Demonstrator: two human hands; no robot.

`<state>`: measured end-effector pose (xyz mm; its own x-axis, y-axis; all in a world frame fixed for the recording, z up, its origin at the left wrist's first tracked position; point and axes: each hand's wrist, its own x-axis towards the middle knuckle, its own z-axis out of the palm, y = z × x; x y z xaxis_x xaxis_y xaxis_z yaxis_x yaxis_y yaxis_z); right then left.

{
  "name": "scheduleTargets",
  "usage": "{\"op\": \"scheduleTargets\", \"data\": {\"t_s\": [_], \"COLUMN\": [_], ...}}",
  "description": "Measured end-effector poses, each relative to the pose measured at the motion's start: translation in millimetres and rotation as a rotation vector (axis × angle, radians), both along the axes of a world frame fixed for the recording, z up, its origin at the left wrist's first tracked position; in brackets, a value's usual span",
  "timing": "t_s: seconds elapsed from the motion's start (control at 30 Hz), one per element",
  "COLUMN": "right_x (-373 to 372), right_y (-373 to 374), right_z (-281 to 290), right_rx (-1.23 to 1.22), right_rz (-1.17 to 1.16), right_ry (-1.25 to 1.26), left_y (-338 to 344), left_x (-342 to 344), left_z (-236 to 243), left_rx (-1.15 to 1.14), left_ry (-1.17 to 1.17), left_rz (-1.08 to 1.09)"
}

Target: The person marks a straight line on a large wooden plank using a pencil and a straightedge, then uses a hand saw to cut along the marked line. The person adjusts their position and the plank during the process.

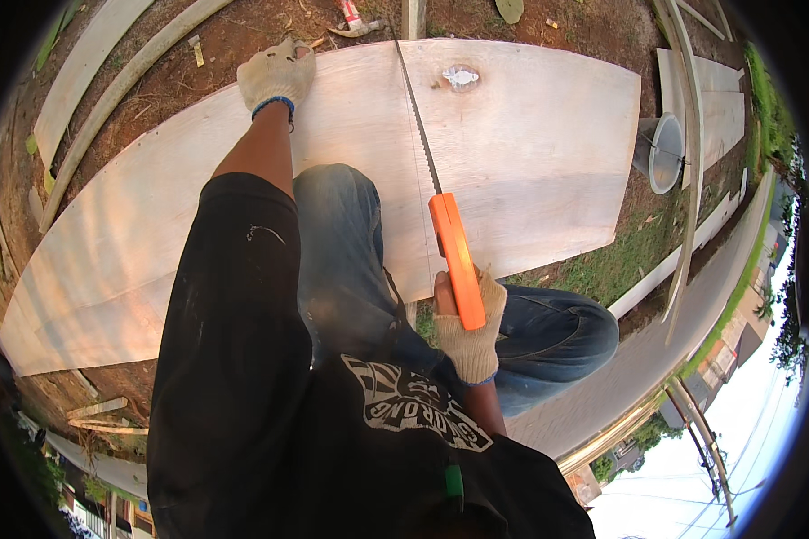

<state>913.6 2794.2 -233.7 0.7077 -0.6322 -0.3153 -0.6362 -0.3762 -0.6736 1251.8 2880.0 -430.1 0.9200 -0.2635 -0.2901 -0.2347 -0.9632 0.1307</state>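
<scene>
A wide pale plywood sheet (539, 162) lies across the view beneath me, with a knee pressed on it. My left hand (275, 79), in a cream knit glove, grips its far edge, fingers bent over. My right hand (469, 328), in a similar glove, holds the orange handle of a handsaw (454, 251) at the near edge. The saw's toothed blade runs across the sheet to the far edge, just right of a thin drawn line. A knot with a white patch (460, 77) is right of the blade.
A hammer (358, 25) lies on the dirt beyond the sheet. A white bucket (665, 153), long strips (690, 211) and more boards (717, 117) lie at the right. Curved strips (108, 103) lie at the left. A paved road (584, 395) runs beyond the grass.
</scene>
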Motion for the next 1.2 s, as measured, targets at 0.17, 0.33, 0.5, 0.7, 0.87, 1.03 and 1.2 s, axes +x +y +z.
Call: {"op": "scheduleTargets", "data": {"t_s": [0.17, 0.33, 0.5, 0.7, 0.87, 1.03, 1.2], "right_x": [45, 8, 0, 25, -21, 75, -19], "right_y": [-39, -21, -17, -20, -5, -41, 1], "right_z": [-52, -28, -34, -51, -38, -76, -32], "right_rx": [-0.148, -0.141, -0.071, -0.095, -0.037, -0.235, -0.207], "right_rz": [0.119, 0.143, 0.062, 0.005, -0.015, 0.001, 0.095], "right_ry": [-0.023, -0.082, -0.216, -0.161, -0.224, -0.226, -0.235], "left_y": [-26, 1, 26, 104, 119, 106, 123], "left_x": [2, 7, -31, -107, -111, -108, -114], "left_z": [-3, -9, -8, -2, 2, 7, 7], "left_rx": [-0.060, -0.113, 0.004, 0.082, 0.186, 0.165, 0.158], "left_ry": [-0.081, -0.262, -0.301, 0.022, 0.143, 0.152, 0.149], "left_rz": [-0.071, -0.122, -0.133, -0.108, -0.112, -0.132, -0.090]}}
